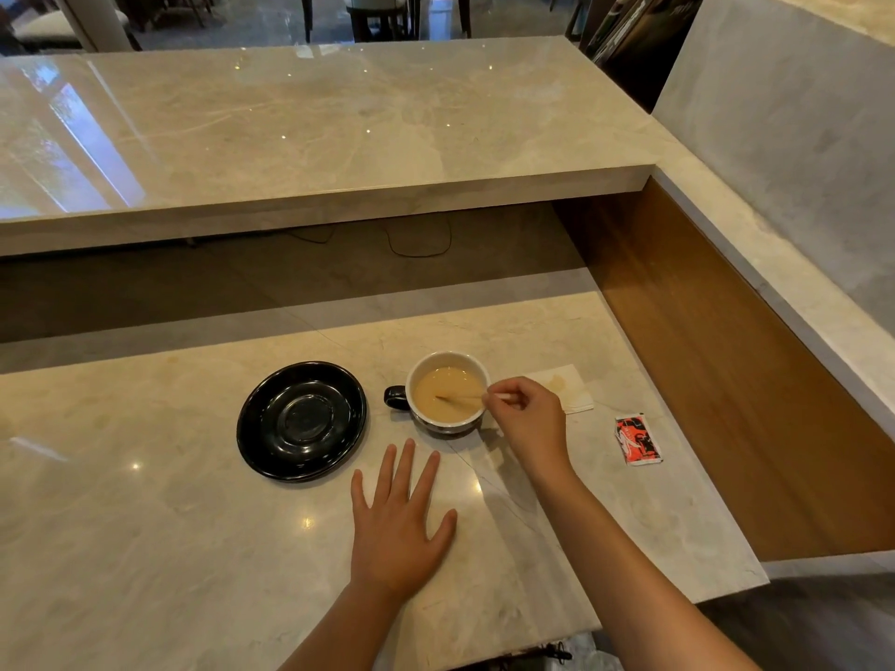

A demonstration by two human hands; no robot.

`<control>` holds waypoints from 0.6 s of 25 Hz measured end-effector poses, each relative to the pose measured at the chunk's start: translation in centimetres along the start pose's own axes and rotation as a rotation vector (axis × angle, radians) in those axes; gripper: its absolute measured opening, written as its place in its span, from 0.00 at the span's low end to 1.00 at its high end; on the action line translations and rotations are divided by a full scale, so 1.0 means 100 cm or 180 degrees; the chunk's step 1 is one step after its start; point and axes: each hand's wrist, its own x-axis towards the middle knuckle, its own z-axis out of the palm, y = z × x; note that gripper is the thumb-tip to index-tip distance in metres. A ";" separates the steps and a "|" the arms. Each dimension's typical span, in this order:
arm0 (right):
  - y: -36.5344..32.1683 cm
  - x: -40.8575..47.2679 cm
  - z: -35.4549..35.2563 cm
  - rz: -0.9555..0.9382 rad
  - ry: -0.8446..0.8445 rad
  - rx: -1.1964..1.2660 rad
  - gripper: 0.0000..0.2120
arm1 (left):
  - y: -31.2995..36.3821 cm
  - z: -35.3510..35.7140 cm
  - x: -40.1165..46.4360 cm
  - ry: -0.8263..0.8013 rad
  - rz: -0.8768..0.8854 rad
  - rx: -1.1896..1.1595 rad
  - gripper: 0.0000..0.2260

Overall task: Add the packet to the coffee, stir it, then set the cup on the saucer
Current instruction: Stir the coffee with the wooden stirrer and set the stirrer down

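A cup [448, 428], black outside and white inside with its handle to the left, stands on the marble counter and holds light brown coffee [448, 394]. My right hand [528, 418] pinches a thin stir stick [460, 398] whose tip is dipped in the coffee. A glossy black saucer [256, 443] lies bare to the left of the cup. My left hand [399, 520] rests flat on the counter with fingers spread, in front of the cup. A red, black and white packet [638, 439] lies on the counter to the right.
A white napkin [571, 389] with a brown stain lies behind my right hand. A raised marble ledge [315, 138] runs across the back, and a wooden panel [726, 380] drops away at the counter's right edge.
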 end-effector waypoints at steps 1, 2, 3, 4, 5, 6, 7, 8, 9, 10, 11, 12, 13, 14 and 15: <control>-0.004 0.001 0.003 0.0008 -0.0003 0.0161 0.04 | 0.000 0.000 0.000 -0.0010 -0.0013 0.0007 0.29; -0.008 0.002 0.005 -0.0035 0.0002 0.0287 0.05 | 0.000 0.000 0.000 -0.0027 -0.0030 0.0011 0.29; -0.010 0.003 0.006 -0.0103 0.0025 0.0370 0.06 | 0.000 0.000 0.000 -0.0043 -0.0040 0.0016 0.29; -0.012 0.004 0.008 -0.0161 0.0061 0.0425 0.06 | 0.000 0.000 0.000 -0.0055 -0.0045 0.0018 0.29; -0.014 0.004 0.009 -0.0208 0.0103 0.0445 0.05 | 0.000 0.000 0.000 -0.0058 -0.0041 0.0023 0.29; -0.014 0.005 0.011 -0.0240 0.0134 0.0449 0.05 | 0.000 0.000 0.000 -0.0053 -0.0033 0.0023 0.29; -0.014 0.006 0.012 -0.0264 0.0145 0.0437 0.05 | 0.000 0.001 -0.001 -0.0039 -0.0023 0.0020 0.29; -0.014 0.007 0.012 -0.0297 0.0131 0.0408 0.05 | 0.000 0.001 0.000 -0.0026 -0.0018 0.0014 0.29; -0.013 0.009 0.012 -0.0372 0.0115 0.0332 0.05 | 0.000 0.001 0.000 -0.0015 -0.0018 0.0015 0.29; -0.012 0.011 0.009 -0.0518 0.0111 0.0195 0.06 | 0.000 0.001 0.000 -0.0011 -0.0019 0.0015 0.29; -0.010 0.013 0.004 -0.0739 0.0103 -0.0007 0.07 | 0.000 0.001 0.000 -0.0002 -0.0018 0.0014 0.29; -0.008 0.015 -0.002 -0.1002 0.0073 -0.0259 0.07 | 0.000 0.001 0.000 0.0005 -0.0016 0.0012 0.29; -0.007 0.016 -0.008 -0.1274 0.0014 -0.0540 0.07 | 0.000 0.001 0.000 0.0011 -0.0015 0.0013 0.29; -0.006 0.017 -0.016 -0.1517 -0.0064 -0.0800 0.06 | -0.001 0.001 0.000 0.0011 -0.0015 0.0012 0.29; -0.004 0.016 -0.023 -0.1703 -0.0147 -0.0980 0.06 | -0.001 0.001 0.000 0.0011 -0.0014 0.0014 0.29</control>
